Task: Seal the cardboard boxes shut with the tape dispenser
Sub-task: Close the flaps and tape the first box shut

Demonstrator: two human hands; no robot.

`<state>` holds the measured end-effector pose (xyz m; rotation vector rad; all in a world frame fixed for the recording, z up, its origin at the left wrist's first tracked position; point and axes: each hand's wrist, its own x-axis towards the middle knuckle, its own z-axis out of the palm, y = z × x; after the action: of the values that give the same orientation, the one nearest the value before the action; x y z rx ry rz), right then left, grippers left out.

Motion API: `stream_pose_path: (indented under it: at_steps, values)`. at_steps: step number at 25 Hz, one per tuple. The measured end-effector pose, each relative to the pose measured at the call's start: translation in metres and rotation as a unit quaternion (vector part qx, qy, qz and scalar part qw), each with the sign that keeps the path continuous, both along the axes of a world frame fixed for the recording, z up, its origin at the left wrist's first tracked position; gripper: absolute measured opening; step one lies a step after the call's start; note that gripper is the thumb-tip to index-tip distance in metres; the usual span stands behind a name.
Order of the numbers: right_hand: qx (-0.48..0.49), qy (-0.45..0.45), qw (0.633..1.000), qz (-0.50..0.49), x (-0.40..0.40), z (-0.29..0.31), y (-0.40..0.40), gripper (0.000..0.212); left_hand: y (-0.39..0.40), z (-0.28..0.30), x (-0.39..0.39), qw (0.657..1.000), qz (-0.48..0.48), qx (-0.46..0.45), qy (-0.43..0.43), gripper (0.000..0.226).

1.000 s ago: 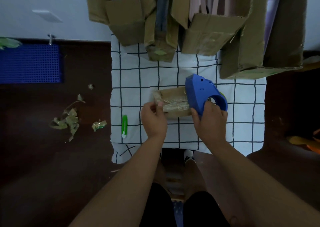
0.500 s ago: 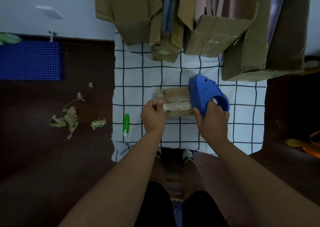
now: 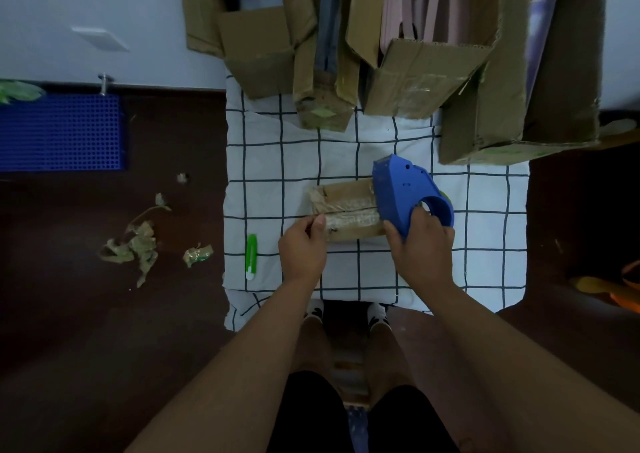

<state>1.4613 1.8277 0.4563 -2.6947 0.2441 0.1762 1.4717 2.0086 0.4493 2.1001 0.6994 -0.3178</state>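
A small cardboard box [image 3: 348, 196] lies on the white checked cloth [image 3: 273, 162], with clear tape running along its top seam. My right hand [image 3: 420, 245] grips the blue tape dispenser [image 3: 407, 193], which sits on the box's right end. My left hand [image 3: 303, 246] is at the box's left end, its thumb pressing on the tape there and its fingers curled against the near side.
Several larger open cardboard boxes [image 3: 426, 72] stand along the back of the cloth. A green and white utility knife [image 3: 251, 256] lies on the cloth's left part. Crumpled tape scraps [image 3: 135, 245] litter the dark floor at left, near a blue perforated mat [image 3: 62, 130].
The dispenser has shifted slightly to the right along the box. My left hand stays at the box's left end.
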Motion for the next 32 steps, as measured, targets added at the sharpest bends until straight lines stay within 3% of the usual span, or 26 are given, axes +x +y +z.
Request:
stream_pose_path:
  at_steps: [4, 6, 8, 11, 14, 16, 18, 20, 24, 28, 32]
  values:
    - [0.021, 0.031, 0.999, -0.002, 0.004, 0.003, -0.001, 0.031, -0.003, 0.003, 0.008, 0.998, 0.014, -0.008, 0.064, 0.031]
    - [0.053, 0.034, 0.998, -0.017, 0.002, 0.008, -0.005, 0.031, -0.008, 0.011, 0.008, 0.996, 0.014, -0.010, 0.091, 0.046]
    - [0.089, 0.031, 0.994, -0.062, -0.004, 0.014, -0.014, 0.031, -0.011, 0.014, 0.005, 0.995, -0.075, 0.058, 0.014, 0.063]
    - [0.122, 0.028, 0.983, -0.136, -0.014, 0.021, -0.030, 0.031, -0.022, 0.009, 0.014, 0.930, -0.309, 0.177, -0.091, 0.081]
    - [0.142, 0.033, 0.975, -0.170, -0.023, 0.026, -0.044, 0.031, -0.037, 0.000, 0.030, 0.851, -0.484, 0.199, -0.030, 0.097]
    - [0.156, 0.031, 0.971, -0.181, -0.029, 0.027, -0.051, 0.032, -0.040, -0.006, 0.037, 0.830, -0.510, 0.226, -0.013, 0.095]
    - [0.159, 0.028, 0.969, -0.187, -0.033, 0.027, -0.055, 0.034, -0.044, -0.005, 0.039, 0.841, -0.453, 0.290, -0.051, 0.089]
    - [0.161, 0.026, 0.968, -0.191, -0.036, 0.027, -0.059, 0.035, -0.054, 0.002, 0.040, 0.863, -0.391, 0.319, -0.033, 0.093]
    - [0.168, 0.024, 0.968, -0.182, -0.037, 0.031, -0.062, 0.036, -0.065, 0.012, 0.033, 0.879, -0.406, 0.244, 0.060, 0.091]
    - [0.172, 0.028, 0.967, -0.185, -0.040, 0.032, -0.073, 0.040, -0.057, 0.010, 0.010, 0.935, -0.326, 0.061, 0.128, 0.100]
    - [0.178, 0.025, 0.968, -0.175, -0.045, 0.033, -0.081, 0.039, -0.052, -0.006, -0.005, 0.953, -0.255, 0.030, 0.159, 0.065]
